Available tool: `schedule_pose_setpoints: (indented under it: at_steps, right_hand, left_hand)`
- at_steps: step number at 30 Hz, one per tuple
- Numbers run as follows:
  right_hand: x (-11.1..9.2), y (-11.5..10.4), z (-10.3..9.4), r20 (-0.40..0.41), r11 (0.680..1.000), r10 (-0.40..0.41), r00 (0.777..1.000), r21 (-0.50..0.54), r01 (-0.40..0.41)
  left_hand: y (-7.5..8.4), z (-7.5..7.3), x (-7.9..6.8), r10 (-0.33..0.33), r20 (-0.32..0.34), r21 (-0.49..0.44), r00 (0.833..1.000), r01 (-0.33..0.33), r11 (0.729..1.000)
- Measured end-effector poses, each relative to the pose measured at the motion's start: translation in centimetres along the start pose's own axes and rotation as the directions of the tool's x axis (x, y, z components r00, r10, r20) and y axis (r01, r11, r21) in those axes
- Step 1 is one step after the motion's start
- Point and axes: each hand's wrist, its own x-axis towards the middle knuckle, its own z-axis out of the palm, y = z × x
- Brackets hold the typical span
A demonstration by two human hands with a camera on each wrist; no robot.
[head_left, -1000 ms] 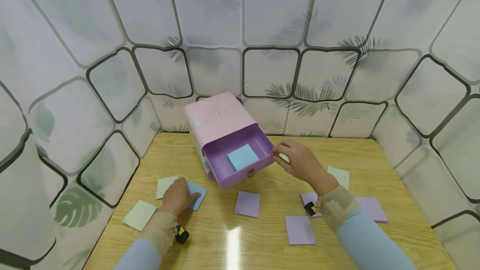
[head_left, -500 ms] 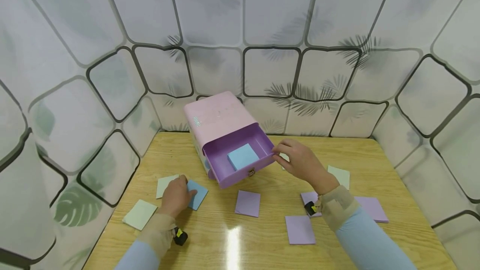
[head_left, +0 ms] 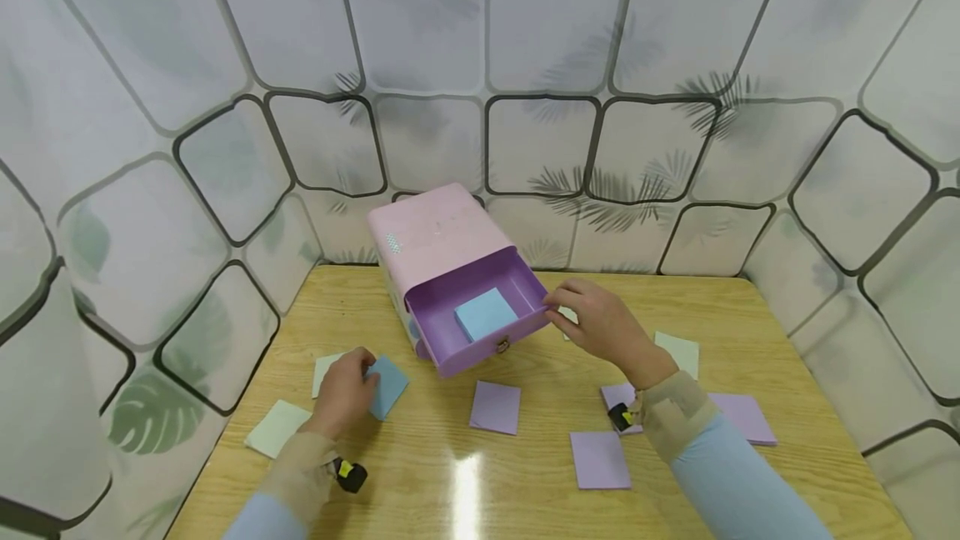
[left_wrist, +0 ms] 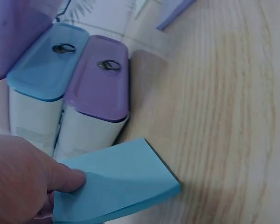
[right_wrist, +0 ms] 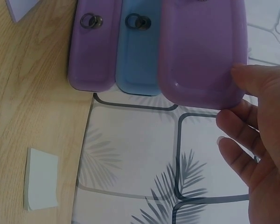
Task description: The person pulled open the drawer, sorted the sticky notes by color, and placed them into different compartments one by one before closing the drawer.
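My left hand (head_left: pixel 345 397) pinches a blue sticky note pad (head_left: pixel 388 388) at the left, thumb on its upper face in the left wrist view. At the table's back stands a pink small chest of drawers (head_left: pixel 446 232), turned at an angle. Its top purple drawer (right_wrist: pixel 203 56) is pulled out, and another blue sticky note pad (head_left: pixel 486 313) lies inside. The fingers of my right hand (head_left: pixel 603 327) hold that drawer's right front corner. Below it, a blue drawer (left_wrist: pixel 49 60) and a lower purple drawer (left_wrist: pixel 100 79), both with ring pulls, are closed.
Two pale green pads (head_left: pixel 279 427) lie by my left hand. A purple pad (head_left: pixel 495 407) is in front of the chest, with several more purple pads (head_left: pixel 600 460) at the right. Another green pad (head_left: pixel 678 354) lies behind my right forearm. Patterned cloth walls surround the table.
My left hand has drawn slightly left and toward me, and the blue pad has turned and shifted left with it. The right hand stays on the drawer corner.
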Motion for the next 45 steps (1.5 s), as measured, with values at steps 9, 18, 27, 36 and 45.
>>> schedule_pose_setpoints:
  at_steps: [9,18,27,36,45]
  right_hand:
    - [0.1,0.0,-0.1,0.003,1.0,-0.008,1.0,0.011,0.008]
    - [0.2,0.0,-0.2,0.004,1.0,-0.014,1.0,0.018,0.014]
    - [0.2,0.0,-0.2,-0.007,0.999,-0.02,1.0,0.025,0.021]
    - [0.2,0.0,-0.2,-0.001,0.999,-0.019,1.0,0.026,0.02]
    - [0.1,0.0,-0.2,-0.003,1.0,-0.013,1.0,0.016,0.013]
  left_hand:
    - [1.0,-1.7,-0.5,0.026,-0.016,-0.03,1.0,-0.027,0.999]
    - [2.9,-4.9,-0.8,0.158,-0.138,-0.033,0.978,-0.164,0.986]
    - [5.5,-10.3,-0.8,0.263,-0.291,-0.032,0.92,-0.284,0.958]
    - [8.2,-12.8,-0.6,0.355,-0.354,-0.044,0.865,-0.394,0.918]
    - [9.4,-13.4,-0.2,0.356,-0.351,-0.092,0.866,-0.411,0.907]
